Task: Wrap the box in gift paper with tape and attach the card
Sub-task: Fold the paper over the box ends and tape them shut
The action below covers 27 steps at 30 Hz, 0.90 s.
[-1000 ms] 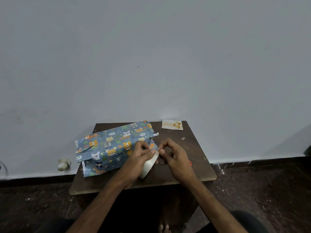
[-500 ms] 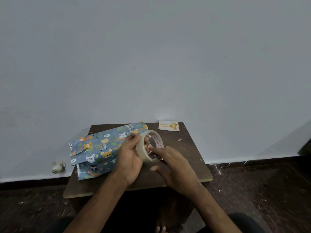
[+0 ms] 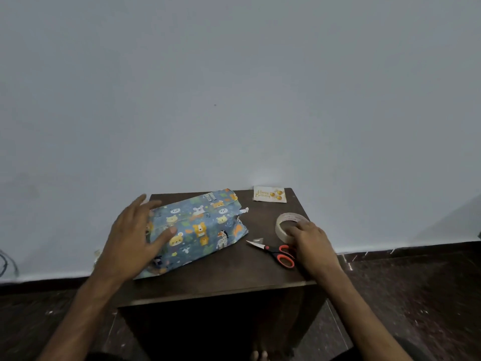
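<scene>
The white paper card (image 3: 270, 194) reads "Happy Birthday". The left hand (image 3: 132, 238) lies open on the blue animal-print wrapped box (image 3: 200, 227); the right hand (image 3: 312, 243) grips the beige tape roll (image 3: 289, 218).

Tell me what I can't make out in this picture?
Head view only:
- Box: wholly covered by the gift paper.
- Card lettering: too small to read.
- Tape roll near rim: hidden by the right hand; gripping or resting, unclear.
- Scissors handle: partly behind that hand.
- Gift paper's left end: under the left hand.

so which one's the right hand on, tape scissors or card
The tape roll: the right hand grips its rim. The scissors lie beside it, the card farther back.
</scene>
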Available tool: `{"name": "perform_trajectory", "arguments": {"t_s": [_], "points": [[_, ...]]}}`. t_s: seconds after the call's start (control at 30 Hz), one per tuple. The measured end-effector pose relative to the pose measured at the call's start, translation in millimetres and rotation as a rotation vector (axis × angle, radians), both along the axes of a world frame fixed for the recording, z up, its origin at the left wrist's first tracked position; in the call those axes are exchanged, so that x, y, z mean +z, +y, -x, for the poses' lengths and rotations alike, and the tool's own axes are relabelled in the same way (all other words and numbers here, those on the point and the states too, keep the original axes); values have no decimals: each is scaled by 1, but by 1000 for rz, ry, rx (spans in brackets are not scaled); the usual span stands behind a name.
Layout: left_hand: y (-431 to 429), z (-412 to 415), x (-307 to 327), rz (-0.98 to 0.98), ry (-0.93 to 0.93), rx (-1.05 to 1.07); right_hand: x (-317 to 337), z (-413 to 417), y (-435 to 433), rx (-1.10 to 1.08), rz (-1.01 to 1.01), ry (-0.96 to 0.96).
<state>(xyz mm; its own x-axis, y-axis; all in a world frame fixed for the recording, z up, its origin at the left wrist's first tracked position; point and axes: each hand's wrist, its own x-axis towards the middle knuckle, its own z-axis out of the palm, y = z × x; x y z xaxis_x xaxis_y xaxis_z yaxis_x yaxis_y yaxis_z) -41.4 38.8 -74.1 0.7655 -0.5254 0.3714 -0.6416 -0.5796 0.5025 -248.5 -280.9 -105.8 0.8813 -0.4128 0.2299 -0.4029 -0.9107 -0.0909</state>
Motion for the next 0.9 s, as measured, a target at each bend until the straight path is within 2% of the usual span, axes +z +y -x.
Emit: {"name": "perform_trajectory", "arguments": {"t_s": [0.03, 0.1, 0.17, 0.27, 0.6, 0.9], "points": [[5, -2, -4, 19, 65, -12, 0, -5, 6, 20, -37, -61], [9, -4, -8, 24, 83, -17, 0, -18, 23, 57, -148, -158], [6, -2, -7, -11, 21, 19, -1, -31, 38, 59, -226, -124], [0, 5, -3, 14, -48, 46, -7, -44, 42, 28, -209, 21], [-3, 7, -11, 171, 18, -4, -2, -53, 41, -131, -479, -54], [-4, 7, -11, 217, 49, -3, -6, -54, 41, -89, -553, -168]]}}
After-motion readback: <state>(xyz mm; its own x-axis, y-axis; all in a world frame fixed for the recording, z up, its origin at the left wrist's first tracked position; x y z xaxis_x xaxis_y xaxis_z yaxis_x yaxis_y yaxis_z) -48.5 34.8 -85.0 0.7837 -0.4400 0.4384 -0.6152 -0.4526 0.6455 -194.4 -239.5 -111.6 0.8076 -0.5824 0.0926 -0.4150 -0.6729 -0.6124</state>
